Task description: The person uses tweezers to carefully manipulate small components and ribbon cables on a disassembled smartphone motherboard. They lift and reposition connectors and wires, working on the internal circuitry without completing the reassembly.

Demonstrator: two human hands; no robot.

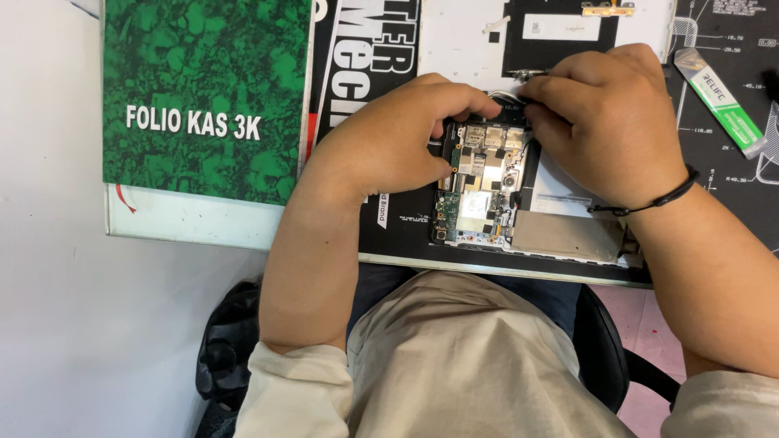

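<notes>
An opened tablet (560, 231) lies on a dark work mat, its green circuit board (475, 191) with metal shields exposed. My left hand (398, 134) grips the tablet's left edge beside the board, fingers curled over its top corner. My right hand (604, 113), a black cord around its wrist, pinches something small at the board's upper edge; what it pinches is hidden by the fingers. The fingertips of both hands nearly meet there.
A green marbled ledger book (207, 97) lies at the left on a white table (49, 243). The tablet's white back cover (552, 32) rests above the hands. A green-and-silver flat tool (718, 97) sits at the right on the black printed mat (730, 162).
</notes>
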